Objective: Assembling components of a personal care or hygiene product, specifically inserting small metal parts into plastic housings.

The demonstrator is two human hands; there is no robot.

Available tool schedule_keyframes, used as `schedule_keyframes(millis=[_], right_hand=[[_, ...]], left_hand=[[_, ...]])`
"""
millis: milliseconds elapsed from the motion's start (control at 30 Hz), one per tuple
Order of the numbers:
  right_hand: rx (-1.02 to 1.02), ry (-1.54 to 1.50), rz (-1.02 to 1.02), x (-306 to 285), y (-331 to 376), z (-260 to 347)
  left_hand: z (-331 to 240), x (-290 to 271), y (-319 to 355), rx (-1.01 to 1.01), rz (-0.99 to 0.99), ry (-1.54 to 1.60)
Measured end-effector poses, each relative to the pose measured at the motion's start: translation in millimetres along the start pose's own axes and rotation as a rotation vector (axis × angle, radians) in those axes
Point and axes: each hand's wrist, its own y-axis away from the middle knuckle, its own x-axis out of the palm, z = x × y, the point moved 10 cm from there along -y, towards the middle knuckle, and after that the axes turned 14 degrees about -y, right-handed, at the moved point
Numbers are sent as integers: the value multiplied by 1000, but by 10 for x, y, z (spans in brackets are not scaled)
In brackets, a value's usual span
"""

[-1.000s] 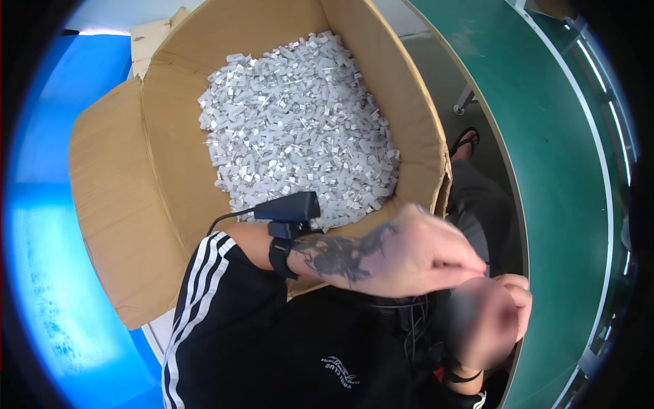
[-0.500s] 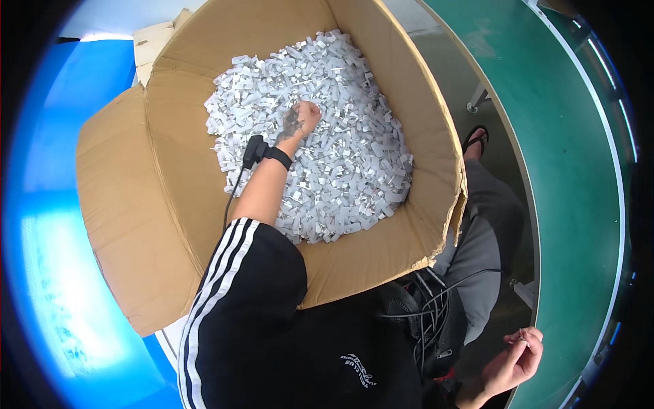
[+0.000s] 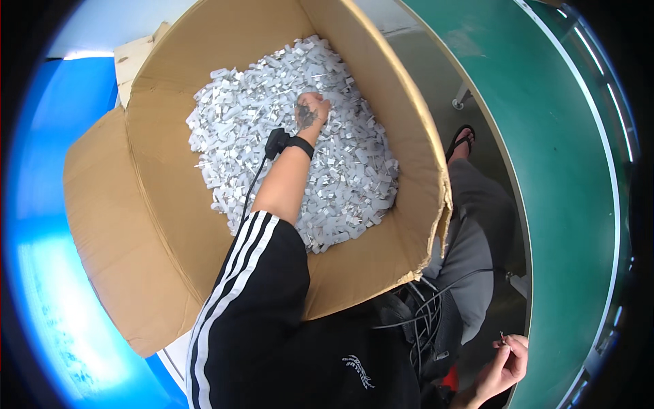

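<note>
Resting on small whitish plastic pieces [image 3: 238,102], which the cardboard box [image 3: 163,157] seems to stop spilling, the left hand [image 3: 313,109] has curled fingers; I can't tell if they grip any. The right hand [image 3: 503,368] pinches a tiny thing [image 3: 503,339] near the green desk [image 3: 572,204].

Small, illegible white lettering [image 3: 357,371] on the front of the black shirt [image 3: 313,361]

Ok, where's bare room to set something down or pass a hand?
Set down: the green table, right of the right hand and trouser leg. Pass a hand: inside the box, along its bare right wall, beside the pale pieces. Crowded: among the pieces around the left hand, and at the bunched cables.
</note>
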Motion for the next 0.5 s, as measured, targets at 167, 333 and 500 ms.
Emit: schedule_keyframes(millis=[167,333,500], right_hand=[[-43,-52,-11,96,-69,123],[-119,-199,-13,307,-290,279],[-313,-401,167,772,-467,867]], left_hand=[[-7,-76,224,-350,146,859],[-1373,-1847,1119,324,466,1406],[-2319,-2485,2591,459,1246,1742]])
